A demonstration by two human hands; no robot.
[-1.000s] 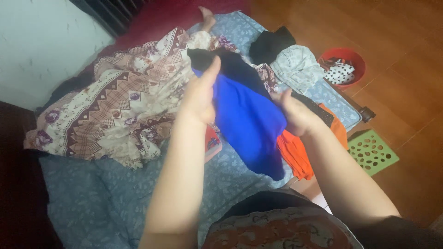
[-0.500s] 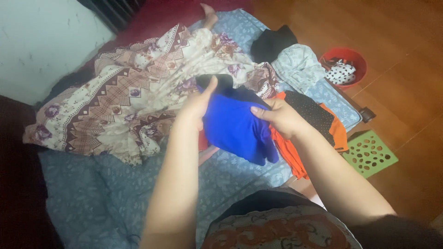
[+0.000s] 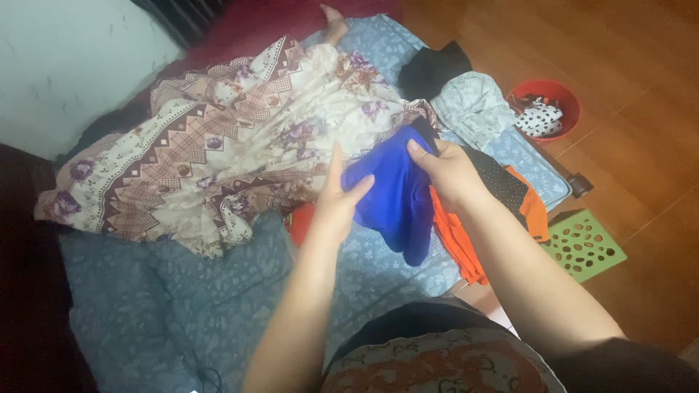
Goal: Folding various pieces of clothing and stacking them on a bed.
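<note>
A bright blue garment (image 3: 393,196) with a dark trim hangs bunched between my two hands above a blue patterned mattress (image 3: 182,298). My left hand (image 3: 342,200) presses its fingers against the garment's left side. My right hand (image 3: 448,171) grips the top right of the cloth. Just under it lie an orange garment (image 3: 459,240) and a black dotted one (image 3: 502,185).
A large floral patterned blanket (image 3: 218,153) covers the mattress's far half, with a person's foot (image 3: 333,22) beyond it. A black cloth (image 3: 433,65) and pale garment (image 3: 477,105) lie at the right. On the wooden floor stand a red basin (image 3: 550,98) and a green perforated basket (image 3: 582,244).
The blue garment went from stretched out long to folded into a smaller bunch. Both hands came lower and closer together; my left hand shifted right.
</note>
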